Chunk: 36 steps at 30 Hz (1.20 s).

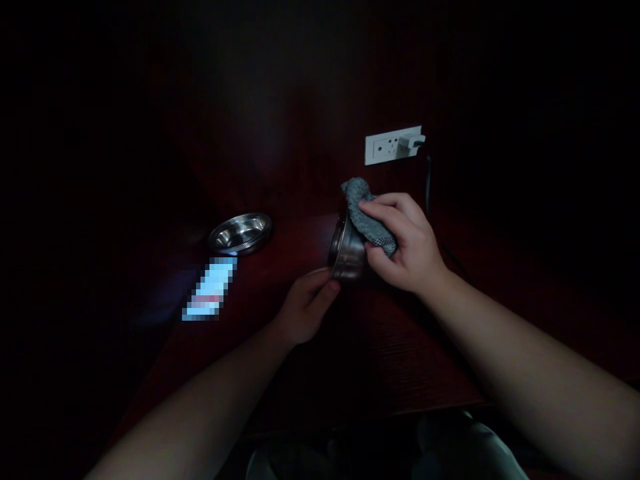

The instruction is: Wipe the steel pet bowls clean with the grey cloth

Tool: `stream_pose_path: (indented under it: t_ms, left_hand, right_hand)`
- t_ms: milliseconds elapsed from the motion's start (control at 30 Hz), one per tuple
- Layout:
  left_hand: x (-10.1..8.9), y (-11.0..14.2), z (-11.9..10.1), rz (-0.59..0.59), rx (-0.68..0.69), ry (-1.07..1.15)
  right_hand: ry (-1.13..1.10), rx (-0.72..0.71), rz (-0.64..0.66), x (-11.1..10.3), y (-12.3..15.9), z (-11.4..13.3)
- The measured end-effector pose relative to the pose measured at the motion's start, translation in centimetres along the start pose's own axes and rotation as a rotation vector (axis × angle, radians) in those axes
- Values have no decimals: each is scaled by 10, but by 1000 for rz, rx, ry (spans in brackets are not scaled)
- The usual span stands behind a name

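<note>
A shiny metal cup-like container (349, 257) is tipped on its side above the dark red table, its mouth facing left. My left hand (310, 300) grips its lower rim, thumb on the near side and fingers partly hidden behind. Closed around a grey cloth (367, 217), my right hand (407, 243) presses it against the container's upper outer side. The cloth covers part of the wall, and the base is hidden behind the hand. To the left sits a round, shallow metal lid or dish (241, 233), its hollow side up.
A lit, blurred-out screen (210, 290), perhaps a phone, lies in front of the round metal piece. On the back wall is a white power socket (394, 145) with a plug (413, 141) and a dark cable (428, 183) hanging down. The surroundings are very dark.
</note>
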<state>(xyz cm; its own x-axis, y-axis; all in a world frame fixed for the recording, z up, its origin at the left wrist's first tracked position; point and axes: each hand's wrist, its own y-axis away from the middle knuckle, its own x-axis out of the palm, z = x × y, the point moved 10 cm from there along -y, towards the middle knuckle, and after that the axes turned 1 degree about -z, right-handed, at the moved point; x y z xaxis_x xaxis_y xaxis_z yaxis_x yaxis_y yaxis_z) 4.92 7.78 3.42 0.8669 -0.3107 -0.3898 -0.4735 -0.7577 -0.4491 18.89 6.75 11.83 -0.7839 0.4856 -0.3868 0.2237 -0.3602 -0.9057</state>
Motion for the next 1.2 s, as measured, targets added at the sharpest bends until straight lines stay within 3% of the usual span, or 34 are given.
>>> stream_pose_path:
  t_ms: [233, 533, 867, 1200]
  left_hand:
    - [-2, 0, -5, -11, 17, -58]
    - [-7, 1, -1, -47, 5, -84]
    - [-3, 0, -4, 1, 17, -97]
    - [1, -2, -18, 29, 91, -48]
  right_hand:
    - [111, -35, -51, -7, 0, -1]
    - [-45, -80, 118, 10, 2, -1]
    - [-8, 24, -63, -5, 3, -12]
    - [-87, 25, 5, 6, 6, -5]
